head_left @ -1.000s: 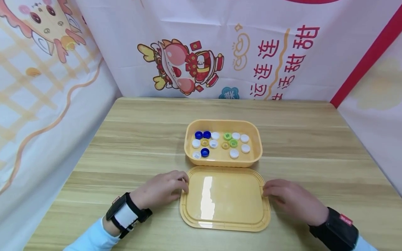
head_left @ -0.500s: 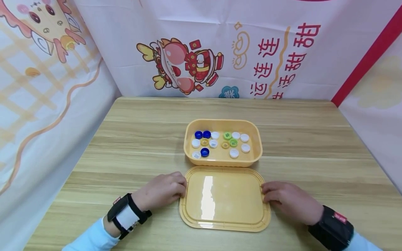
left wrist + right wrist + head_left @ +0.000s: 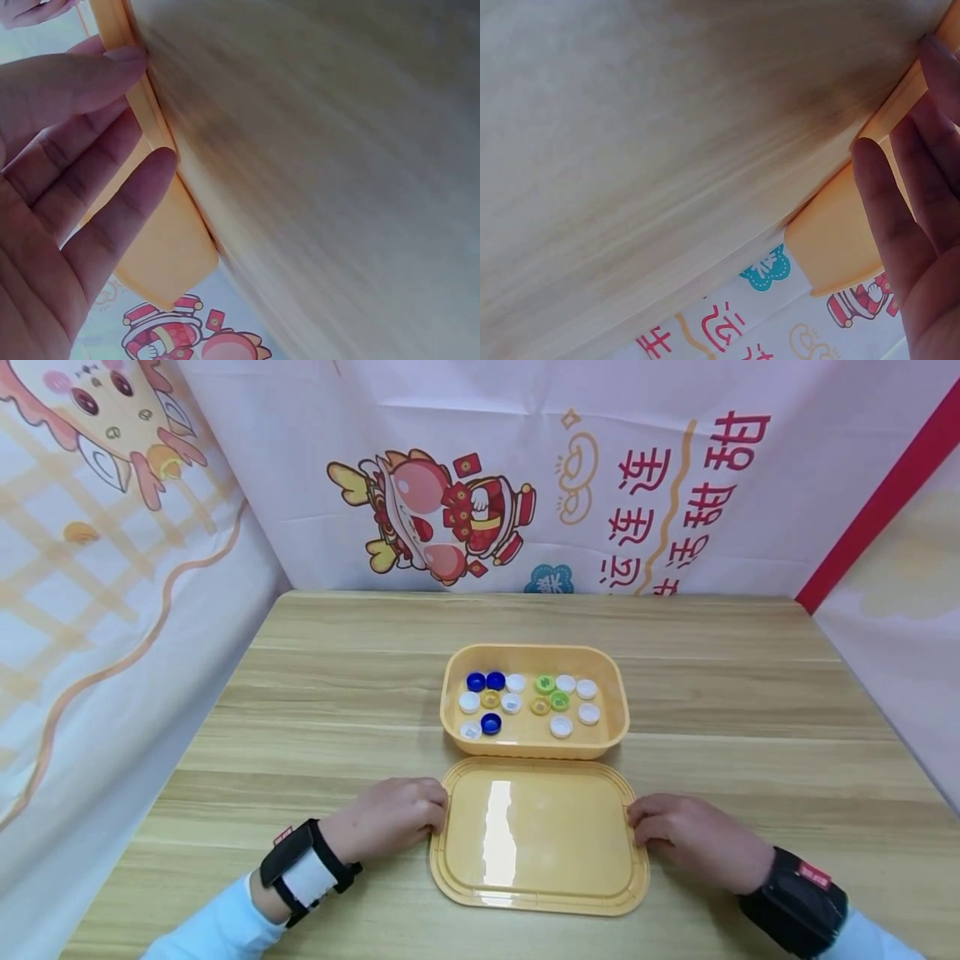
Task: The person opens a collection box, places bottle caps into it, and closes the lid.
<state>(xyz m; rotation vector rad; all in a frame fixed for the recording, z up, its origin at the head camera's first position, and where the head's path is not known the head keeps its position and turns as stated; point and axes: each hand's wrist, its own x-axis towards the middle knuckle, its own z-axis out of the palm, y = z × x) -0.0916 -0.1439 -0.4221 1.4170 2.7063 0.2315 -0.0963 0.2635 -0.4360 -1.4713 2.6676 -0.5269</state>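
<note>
A pale yellow rectangular lid [image 3: 570, 835] with rounded corners lies flat on the table, a bright reflection across it. My left hand [image 3: 393, 817] holds its left edge; the left wrist view shows thumb and fingers at the rim. On the opposite side, my right hand [image 3: 701, 839] holds the right edge with its fingertips, its thumb partly cut off in the right wrist view. Just beyond the lid stands a matching yellow box [image 3: 536, 749] containing several bottle caps: blue caps [image 3: 491, 723], white caps [image 3: 561, 727], green caps [image 3: 559, 700] and amber caps [image 3: 540, 705].
The wooden table [image 3: 322, 693] extends around both hands and the box. A printed white cloth [image 3: 465, 410] hangs behind its far edge, and another cloth [image 3: 97, 610] hangs on the left. Both wrists wear black straps.
Both hands stay at the lid's side edges, their fingers drawn slightly closer against the rim than a second ago. The lid, box and caps keep their places.
</note>
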